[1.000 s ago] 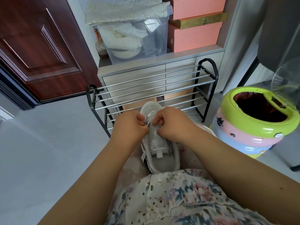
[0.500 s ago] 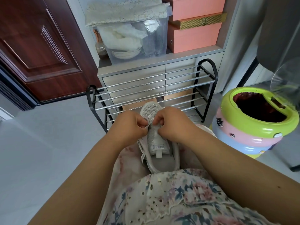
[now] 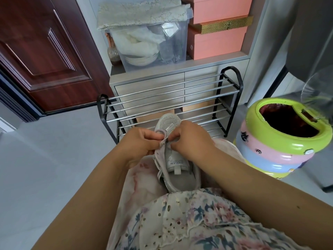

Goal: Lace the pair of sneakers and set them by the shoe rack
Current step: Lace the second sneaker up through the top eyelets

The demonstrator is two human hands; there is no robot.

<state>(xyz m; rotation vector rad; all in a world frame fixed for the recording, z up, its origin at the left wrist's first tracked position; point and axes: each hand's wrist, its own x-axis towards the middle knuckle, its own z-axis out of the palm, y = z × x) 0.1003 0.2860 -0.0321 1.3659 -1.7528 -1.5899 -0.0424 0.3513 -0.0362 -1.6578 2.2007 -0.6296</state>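
Observation:
A grey-white sneaker (image 3: pixel 175 165) lies on my lap, toe pointing away, its tongue reading DREAM. My left hand (image 3: pixel 138 143) pinches the left eyelet flap and a grey lace loop (image 3: pixel 161 131) near the toe. My right hand (image 3: pixel 191 139) pinches the lace at the right eyelet row, fingers curled. Both hands meet over the front of the shoe. The second sneaker is not in sight. The black and chrome shoe rack (image 3: pixel 169 103) stands just beyond the shoe, its shelves bare.
A green, pink and blue bin (image 3: pixel 281 150) stands on the floor to the right. Behind the rack is a grey cabinet (image 3: pixel 162 78) carrying a clear storage box (image 3: pixel 149 44) and pink boxes (image 3: pixel 218 40). A dark red door (image 3: pixel 45 51) is at left.
My left hand has drawn back slightly to the left, and a loop of lace now shows between the two hands. The shoe stays on my lap.

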